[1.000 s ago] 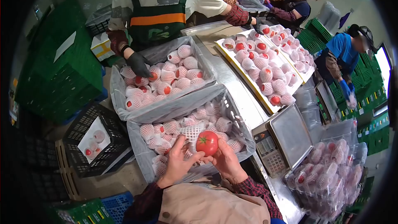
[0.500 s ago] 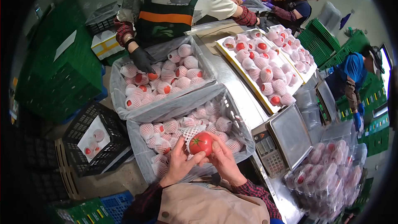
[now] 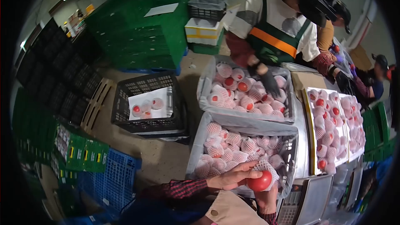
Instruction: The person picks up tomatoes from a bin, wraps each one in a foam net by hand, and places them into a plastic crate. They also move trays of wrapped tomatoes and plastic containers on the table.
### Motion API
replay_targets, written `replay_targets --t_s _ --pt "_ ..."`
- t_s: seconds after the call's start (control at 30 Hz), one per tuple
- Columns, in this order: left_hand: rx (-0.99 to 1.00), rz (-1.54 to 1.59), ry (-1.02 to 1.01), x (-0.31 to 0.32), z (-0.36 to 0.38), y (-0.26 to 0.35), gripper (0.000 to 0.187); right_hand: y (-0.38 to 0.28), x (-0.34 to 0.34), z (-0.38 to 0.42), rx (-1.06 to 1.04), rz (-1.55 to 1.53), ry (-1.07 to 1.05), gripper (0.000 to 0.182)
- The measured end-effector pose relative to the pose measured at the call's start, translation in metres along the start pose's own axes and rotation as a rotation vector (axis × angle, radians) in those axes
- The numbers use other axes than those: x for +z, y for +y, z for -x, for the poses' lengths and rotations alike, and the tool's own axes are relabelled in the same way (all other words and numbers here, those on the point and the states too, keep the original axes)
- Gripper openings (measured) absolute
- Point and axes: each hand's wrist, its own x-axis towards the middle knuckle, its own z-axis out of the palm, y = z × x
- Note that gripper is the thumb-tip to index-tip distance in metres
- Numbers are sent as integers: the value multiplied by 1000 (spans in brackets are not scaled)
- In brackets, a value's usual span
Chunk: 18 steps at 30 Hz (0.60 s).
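While the view turns toward the left, the black crate [image 3: 146, 84], holding a few netted tomatoes on a white sheet, comes nearer the middle of the scene. To its right, the left hand [image 3: 233, 177] extends across to the tomato [image 3: 259, 182]; its fingers are nearly straight and together, the thumb against the fruit. The tomato sits above the near lined crate [image 3: 196, 150] of netted tomatoes. The stem end, facing up half a second ago, is out of sight; a smooth red face shows instead. The foam net [image 3: 266, 166] now lies on the far and right sides of the fruit, which suggests partial covering, with the near face bare. The right hand [image 3: 266, 196] is below the tomato; its fingers are mostly hidden, so their closure cannot be told. Beyond, a co-worker's black-gloved hand [image 3: 271, 85] has shifted toward the right side of the far lined crate [image 3: 225, 112].
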Motion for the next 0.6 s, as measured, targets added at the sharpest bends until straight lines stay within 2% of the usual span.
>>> replay_targets --t_s 0.07,0.1,0.13,0.17,0.2,0.23,0.27,0.33,0.37,0.4,0.43,0.47,0.5,0.53,0.57,0.6 --pt "18 62 14 6 11 11 78 2 4 -3 65 -89 -5 25" --pt "62 40 39 6 18 18 66 1 6 -10 -158 65 -85 21" --pt "65 46 41 1 24 22 66 1 7 -12 -380 219 -164 19" --pt "202 -228 105 -7 28 25 58 -2 6 -7 -443 356 -38 16" --pt "334 -502 167 -15 29 25 50 -2 15 -3 -442 359 -34 16" --pt "459 -576 266 -23 28 22 41 0 22 2 -504 572 -187 14" --pt "517 -590 346 -32 32 21 40 0 28 8 -560 787 -332 11" --pt "561 -568 513 -37 46 33 37 -9 61 7 -649 1070 -693 7" --pt "526 -510 640 -54 54 38 36 -9 65 9 -649 1081 -659 7" --pt "638 -436 753 -81 59 44 32 -10 67 11 -540 1071 -688 7" --pt "816 -303 755 -100 66 60 32 -10 67 12 -431 1054 -721 8" --pt "930 -91 751 -125 79 70 32 -9 59 10 -430 1057 -704 8" --pt "986 -48 796 -157 96 81 36 -5 44 6 -359 967 -568 8" --pt "1011 -185 887 -173 111 99 46 -2 31 3 -291 877 -439 9" --pt "1073 -166 980 -173 118 115 58 -2 21 2 -263 805 -362 9" --pt "1053 -117 1087 -179 125 120 63 -2 14 1 -265 806 -354 9"
